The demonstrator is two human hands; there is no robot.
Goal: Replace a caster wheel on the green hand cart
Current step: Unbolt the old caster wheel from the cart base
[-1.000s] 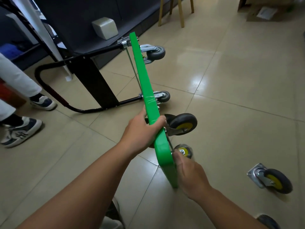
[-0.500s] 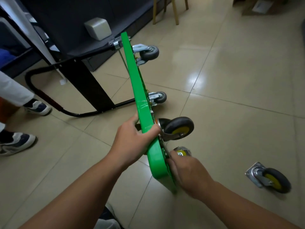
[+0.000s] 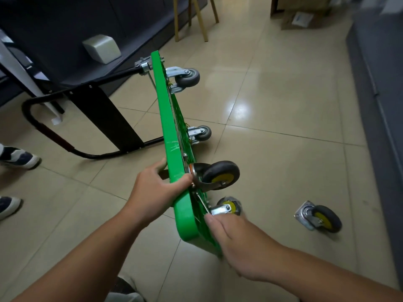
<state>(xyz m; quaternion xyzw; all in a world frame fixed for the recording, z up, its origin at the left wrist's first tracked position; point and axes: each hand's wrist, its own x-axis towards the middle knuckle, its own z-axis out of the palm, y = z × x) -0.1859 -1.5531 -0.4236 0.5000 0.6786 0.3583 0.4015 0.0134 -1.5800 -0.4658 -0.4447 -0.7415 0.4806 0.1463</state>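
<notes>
1. Two hands work on the green hand cart (image 3: pixel 172 136), which stands tipped on one long edge on the tiled floor (image 3: pixel 272 94), with its underside facing right.
2. The left hand (image 3: pixel 157 188) grips the deck's upper edge near the close end. Its thumb (image 3: pixel 183 179) curls across the edge toward the wheel side, and its fingers (image 3: pixel 160 166) wrap down the flat top face on the left.
3. The right hand (image 3: pixel 237 243) reaches in from the lower right with its back to the camera.
   - The fingers that show lie close together and fairly straight.
   - The foremost tip touches the green underside just beside the metal bracket of the lowest caster (image 3: pixel 230 207).
   - The other fingers are hidden behind the hand and blurred, so I cannot tell whether they hold anything.
4. Four casters are mounted on the underside.
   - The upper grey caster (image 3: pixel 188 78) and the lower grey caster (image 3: pixel 202 132) sit at the far end.
   - The large black caster (image 3: pixel 220 174) has a yellow hub and sits just beside the left thumb.
   - The lowest caster is also yellow-hubbed and sits below the black one, close to the floor.
5. A loose caster (image 3: pixel 322 217) lies on the floor to the right, well apart from the cart. It has a black tyre, a yellow hub and a square mounting plate.
6. The cart's black handle (image 3: pixel 54 136) is hinged at the far end and swings out to the left, with its loop on the floor.
7. Another person's shoes (image 3: pixel 19 158) show at the left edge.
</notes>
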